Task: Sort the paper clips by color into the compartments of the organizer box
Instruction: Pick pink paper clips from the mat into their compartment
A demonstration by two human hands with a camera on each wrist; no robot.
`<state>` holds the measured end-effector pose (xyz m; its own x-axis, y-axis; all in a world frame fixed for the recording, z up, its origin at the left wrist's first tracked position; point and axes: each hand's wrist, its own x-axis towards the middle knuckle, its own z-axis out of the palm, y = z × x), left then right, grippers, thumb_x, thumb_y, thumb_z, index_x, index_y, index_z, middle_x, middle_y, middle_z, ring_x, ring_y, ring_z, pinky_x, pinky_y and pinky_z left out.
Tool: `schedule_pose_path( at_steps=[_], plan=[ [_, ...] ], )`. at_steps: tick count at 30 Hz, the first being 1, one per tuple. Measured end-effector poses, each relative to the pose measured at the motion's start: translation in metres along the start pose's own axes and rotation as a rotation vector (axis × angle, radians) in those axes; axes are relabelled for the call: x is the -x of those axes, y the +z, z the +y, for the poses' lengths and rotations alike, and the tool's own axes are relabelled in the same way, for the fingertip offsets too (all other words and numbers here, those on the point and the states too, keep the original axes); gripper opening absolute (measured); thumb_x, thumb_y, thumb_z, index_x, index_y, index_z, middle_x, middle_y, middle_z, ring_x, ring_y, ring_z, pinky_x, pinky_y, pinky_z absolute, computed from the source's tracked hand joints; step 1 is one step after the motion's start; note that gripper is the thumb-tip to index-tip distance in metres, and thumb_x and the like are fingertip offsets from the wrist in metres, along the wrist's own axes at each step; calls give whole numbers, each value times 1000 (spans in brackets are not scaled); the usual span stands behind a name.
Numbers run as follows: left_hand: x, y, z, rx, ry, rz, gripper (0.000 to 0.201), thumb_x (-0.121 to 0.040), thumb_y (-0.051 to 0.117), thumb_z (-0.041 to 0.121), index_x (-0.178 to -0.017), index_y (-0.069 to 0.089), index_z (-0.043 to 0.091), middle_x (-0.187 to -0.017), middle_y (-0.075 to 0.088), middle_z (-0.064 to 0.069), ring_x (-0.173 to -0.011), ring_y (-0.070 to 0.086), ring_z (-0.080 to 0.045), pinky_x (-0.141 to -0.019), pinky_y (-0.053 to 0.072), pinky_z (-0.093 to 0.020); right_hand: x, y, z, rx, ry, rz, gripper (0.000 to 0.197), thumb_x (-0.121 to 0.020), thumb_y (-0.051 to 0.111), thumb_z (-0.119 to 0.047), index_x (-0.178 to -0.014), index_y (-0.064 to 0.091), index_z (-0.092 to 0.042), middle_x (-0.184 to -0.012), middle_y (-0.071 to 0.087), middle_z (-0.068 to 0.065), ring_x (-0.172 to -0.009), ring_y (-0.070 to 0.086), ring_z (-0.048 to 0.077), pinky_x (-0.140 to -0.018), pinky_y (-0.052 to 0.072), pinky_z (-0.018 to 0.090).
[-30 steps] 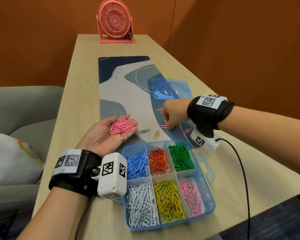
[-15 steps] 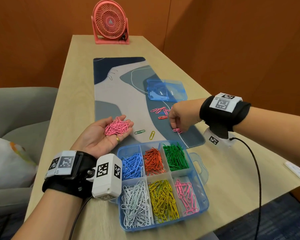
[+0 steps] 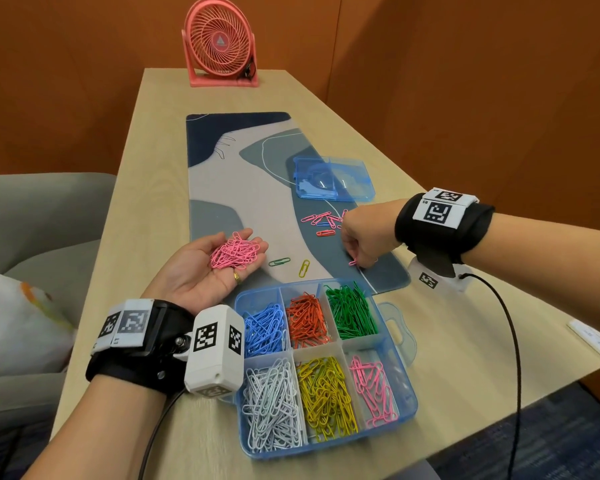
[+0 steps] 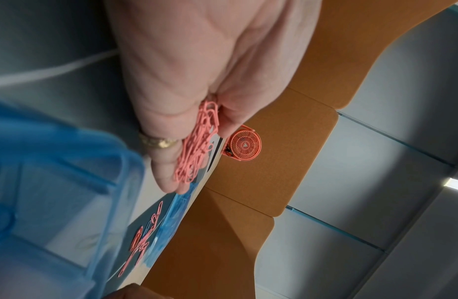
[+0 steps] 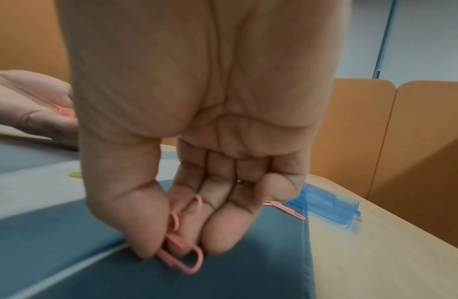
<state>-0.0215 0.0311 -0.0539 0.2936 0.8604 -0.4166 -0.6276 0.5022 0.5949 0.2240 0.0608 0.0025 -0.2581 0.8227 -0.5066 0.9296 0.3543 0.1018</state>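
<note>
Your right hand (image 3: 362, 233) has moved nearer, pinching pink clips (image 5: 183, 257); the flat left hand (image 3: 205, 268) cups a pink pile (image 3: 235, 253); the organizer box (image 3: 407, 393) holds six sorted colors.

Even, bright indoor lighting; soft shadows only. Head view sharp, edges bowed by the wide lens. Both wrist views soft, with motion blur; left wrist view darkens at its corners.
</note>
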Motion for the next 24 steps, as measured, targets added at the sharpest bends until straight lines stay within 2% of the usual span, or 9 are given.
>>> schedule_pose_path(
  at_steps=[2, 5, 8, 10, 13, 17, 20, 24],
  plan=[
    [0, 0, 0, 2, -1, 0, 37, -101, 31, 18, -103, 60, -6, -94, 67, -26, -77, 71, -33, -74, 54, -44, 0, -1, -3, -14, -12, 23, 5, -78, 70, -14, -83, 71, -14, -70, 63, -3, -60, 50, 6, -54, 40, 18],
    [2, 1, 0, -3, -8, 2, 36, -101, 32, 17, -104, 60, -6, -95, 68, -27, -77, 71, -34, -75, 53, -46, -4, -12, -11, -86, -56, 126, 1, -80, 69, -14, -79, 69, -14, -73, 67, -1, -64, 56, 9, -60, 46, 20],
    [3, 3, 0, -12, -15, 5, 34, -100, 32, 15, -103, 60, -5, -93, 68, -25, -75, 71, -33, -74, 53, -44, -5, -29, -27, -166, -147, 231, 13, -80, 69, -10, -74, 64, -20, -69, 63, -6, -62, 56, 9, -59, 49, 22],
    [4, 5, 0, -19, -19, 8, 33, -100, 32, 13, -103, 60, -5, -97, 66, -24, -75, 71, -32, -74, 54, -43, -5, -40, -42, -207, -232, 254, 10, -81, 69, -9, -80, 68, -19, -71, 64, -9, -62, 58, 6, -58, 46, 17],
    [5, 7, 0, -15, -34, 7, 33, -100, 31, 12, -103, 59, -6, -98, 65, -27, -74, 71, -34, -72, 53, -46, -6, -53, -64, -243, -341, 320, 14, -84, 69, -9, -95, 74, -16, -82, 70, -6, -72, 65, 9, -68, 52, 19],
    [6, 6, 1, 9, -55, 13, 36, -99, 31, 13, -105, 54, -14, -97, 65, -31, -75, 70, -39, -71, 51, -53, -14, -58, -87, -242, -425, 376, 19, -84, 68, -11, -102, 74, -16, -86, 71, -3, -68, 62, 6, -67, 50, 15],
    [6, 6, 1, 20, -62, 6, 33, -99, 34, 13, -102, 57, -10, -100, 64, -30, -77, 70, -38, -72, 51, -53, -16, -58, -90, -219, -428, 386, 23, -84, 68, -13, -107, 72, -16, -96, 72, -3, -82, 65, 10, -78, 52, 21],
    [4, 4, 0, 31, -58, 9, 37, -101, 31, 16, -103, 60, -7, -94, 66, -29, -73, 70, -37, -71, 52, -49, -18, -59, -64, -245, -299, 408, 22, -86, 62, -6, -103, 73, -14, -92, 71, -2, -78, 66, 12, -69, 50, 18]
  ],
)
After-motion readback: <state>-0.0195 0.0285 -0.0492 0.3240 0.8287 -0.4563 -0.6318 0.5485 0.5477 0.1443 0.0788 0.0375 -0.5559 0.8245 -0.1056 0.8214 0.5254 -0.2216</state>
